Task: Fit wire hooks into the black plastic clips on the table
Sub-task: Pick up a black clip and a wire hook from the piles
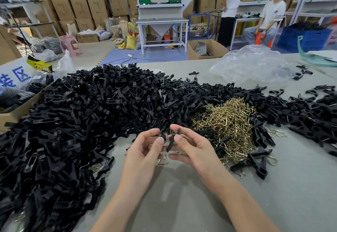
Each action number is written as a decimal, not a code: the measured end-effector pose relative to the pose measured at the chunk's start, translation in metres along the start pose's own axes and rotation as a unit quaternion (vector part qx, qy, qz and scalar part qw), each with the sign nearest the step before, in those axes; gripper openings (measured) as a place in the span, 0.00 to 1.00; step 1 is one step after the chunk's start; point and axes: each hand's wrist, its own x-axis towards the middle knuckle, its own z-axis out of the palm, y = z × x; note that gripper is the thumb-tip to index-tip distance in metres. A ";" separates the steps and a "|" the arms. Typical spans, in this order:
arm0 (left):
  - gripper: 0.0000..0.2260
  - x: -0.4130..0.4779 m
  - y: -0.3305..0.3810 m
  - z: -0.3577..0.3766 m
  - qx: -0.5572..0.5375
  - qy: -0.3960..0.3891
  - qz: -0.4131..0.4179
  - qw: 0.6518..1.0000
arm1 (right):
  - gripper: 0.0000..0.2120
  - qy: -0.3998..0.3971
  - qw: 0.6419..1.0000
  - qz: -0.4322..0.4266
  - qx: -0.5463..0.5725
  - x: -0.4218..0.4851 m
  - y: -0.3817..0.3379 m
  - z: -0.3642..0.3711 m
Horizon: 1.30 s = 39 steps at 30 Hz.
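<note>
Over table (182, 195), left hand (144, 151) and right hand (193, 148) pinch black clips (170, 143).

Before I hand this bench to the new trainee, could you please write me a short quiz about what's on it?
1. True or false: the wire hook pile lies on the left hand's side.
2. What does the right hand pinch? A) a black clip B) a roll of tape C) nothing
3. What lies on the table beyond the black clip heap, at the far right?
Key: 1 false, it lies on the right hand's side; 2 A; 3 a clear plastic bag.
</note>
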 end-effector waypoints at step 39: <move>0.09 -0.004 0.006 -0.006 0.124 0.008 0.048 0.991 | 0.10 0.002 0.996 -0.049 -0.080 0.001 0.000 -0.004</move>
